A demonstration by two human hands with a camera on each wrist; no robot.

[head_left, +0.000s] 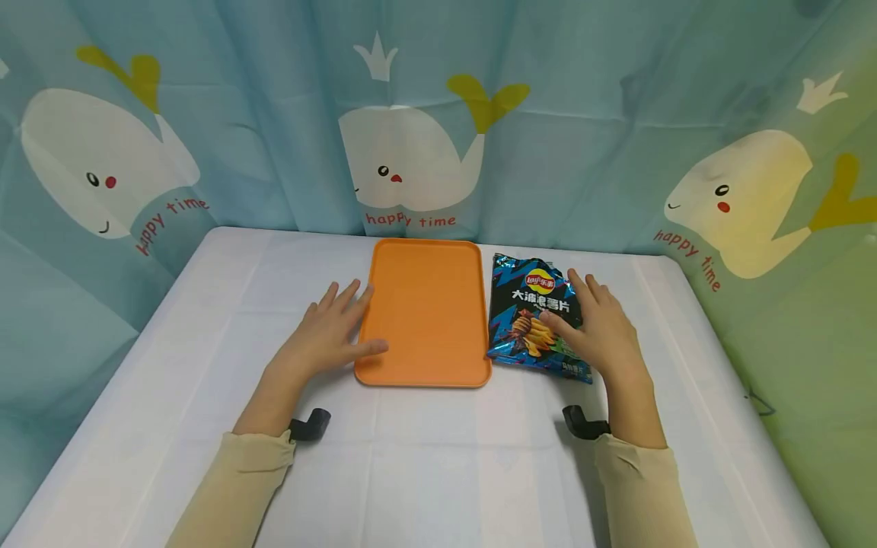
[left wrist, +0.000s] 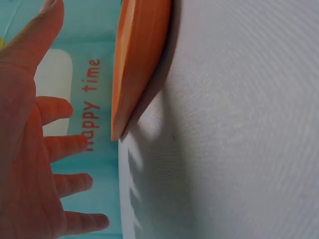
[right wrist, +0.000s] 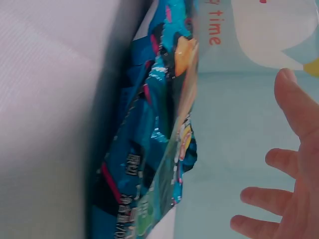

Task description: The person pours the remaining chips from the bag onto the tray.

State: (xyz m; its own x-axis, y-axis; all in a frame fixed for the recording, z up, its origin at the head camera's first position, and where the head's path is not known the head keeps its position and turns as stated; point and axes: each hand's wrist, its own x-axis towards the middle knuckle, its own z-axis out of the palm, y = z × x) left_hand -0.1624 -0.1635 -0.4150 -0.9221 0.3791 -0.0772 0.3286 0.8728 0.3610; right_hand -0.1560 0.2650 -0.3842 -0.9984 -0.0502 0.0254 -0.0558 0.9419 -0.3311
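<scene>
The fingers of the left hand are spread wide, with gaps between them, and hold nothing. They are above the left side of a flat orange tray. The thumb sticks out over the tray too, near its bottom left corner. The left wrist view shows space between the hand and the tray, so they are not touching.

The fingers of the right hand are spread apart too, and they have hold of nothing. This hand is over the right side of a shiny blue and black chip bag. The right wrist view shows the bag below the hand, all crinkly and puffed up, with a gap between them.

The bag lies on its back, just to the right of the tray. Its bottom left corner comes right up to the tray's edge, but I cannot tell if they touch. The bag has a yellow and red badge and a picture of chips.

Both things lie on a white table. Each wrist has a black bent piece by it, next to a tan sleeve. Behind is a blue curtain with white whales.
</scene>
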